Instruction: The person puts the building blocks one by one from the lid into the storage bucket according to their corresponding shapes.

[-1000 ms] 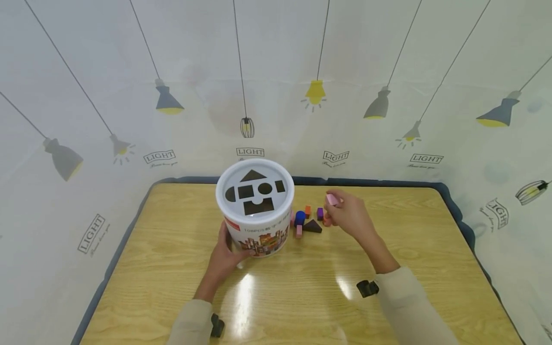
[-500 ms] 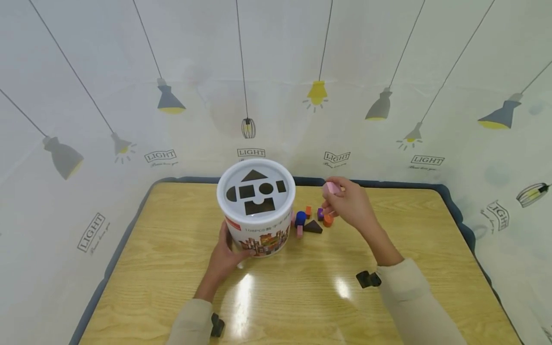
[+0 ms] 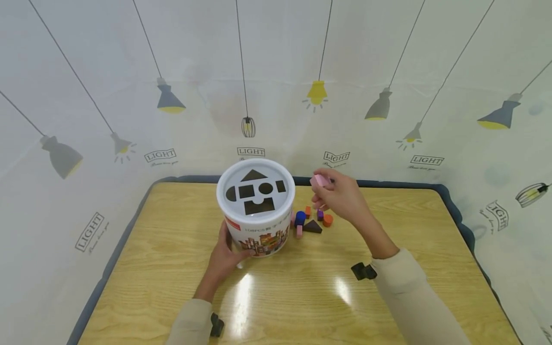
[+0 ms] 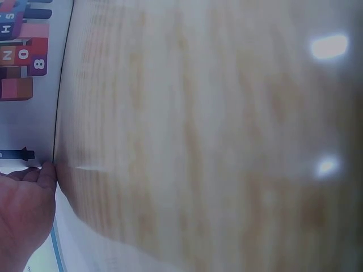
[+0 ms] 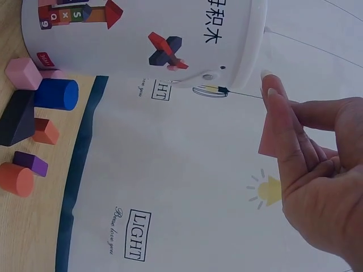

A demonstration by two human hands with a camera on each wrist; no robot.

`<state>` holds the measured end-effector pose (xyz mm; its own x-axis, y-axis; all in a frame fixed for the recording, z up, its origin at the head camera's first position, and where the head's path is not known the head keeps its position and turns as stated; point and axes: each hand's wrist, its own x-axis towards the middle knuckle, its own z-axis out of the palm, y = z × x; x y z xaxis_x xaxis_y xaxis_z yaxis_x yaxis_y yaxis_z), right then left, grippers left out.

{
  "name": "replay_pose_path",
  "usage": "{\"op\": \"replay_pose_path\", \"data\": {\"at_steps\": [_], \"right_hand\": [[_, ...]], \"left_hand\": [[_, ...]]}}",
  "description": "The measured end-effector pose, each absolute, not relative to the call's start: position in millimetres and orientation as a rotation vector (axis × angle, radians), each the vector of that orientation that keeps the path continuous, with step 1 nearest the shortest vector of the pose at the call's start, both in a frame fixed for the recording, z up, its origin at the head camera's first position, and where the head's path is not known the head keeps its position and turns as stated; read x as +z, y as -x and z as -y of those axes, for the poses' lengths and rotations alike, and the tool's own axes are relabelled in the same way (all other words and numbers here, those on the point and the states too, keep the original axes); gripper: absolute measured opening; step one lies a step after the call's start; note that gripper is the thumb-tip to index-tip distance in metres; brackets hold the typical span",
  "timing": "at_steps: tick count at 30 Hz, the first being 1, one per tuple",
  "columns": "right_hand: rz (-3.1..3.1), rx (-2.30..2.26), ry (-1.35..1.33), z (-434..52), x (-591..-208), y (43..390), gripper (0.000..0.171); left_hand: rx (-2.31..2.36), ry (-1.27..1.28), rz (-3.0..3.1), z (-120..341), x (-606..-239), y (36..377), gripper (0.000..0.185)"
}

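Now the right hand (image 3: 338, 196) pinches a pink block (image 3: 320, 180) just right of the bucket's (image 3: 256, 215) lid; the left hand (image 3: 224, 256) clasps the bucket. Next, I judge, aligning block with a matching hole.

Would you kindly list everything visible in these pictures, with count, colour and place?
bucket: one, white with printed blocks, at the table's middle.
lid: one, white with dark shape cut-outs, on top of the bucket.
pink block: one, pink, held in the air right of the lid.
loose blocks: about seven; pink, blue, dark triangle, orange, purple; on the table right of the bucket.
table: one, light wood with dark edging.
backdrop: one, white with lamp prints, behind and around the table.
wrist camera mounts: two, black, on the sleeves.
left hand: holds the bucket's near side.
right hand: pinches the pink block.
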<state>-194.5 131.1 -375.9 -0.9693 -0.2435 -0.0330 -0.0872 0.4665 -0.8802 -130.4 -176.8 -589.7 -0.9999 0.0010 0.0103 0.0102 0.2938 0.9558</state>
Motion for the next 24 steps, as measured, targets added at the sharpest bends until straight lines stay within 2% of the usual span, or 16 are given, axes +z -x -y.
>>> {"op": "replay_pose_path", "data": {"at_steps": [24], "right_hand": [[-2.552,-1.318,0.647,-89,-360,202,0.037]], "left_hand": [[-1.899,0.020,2.510,177,-585,130,0.122]]}}
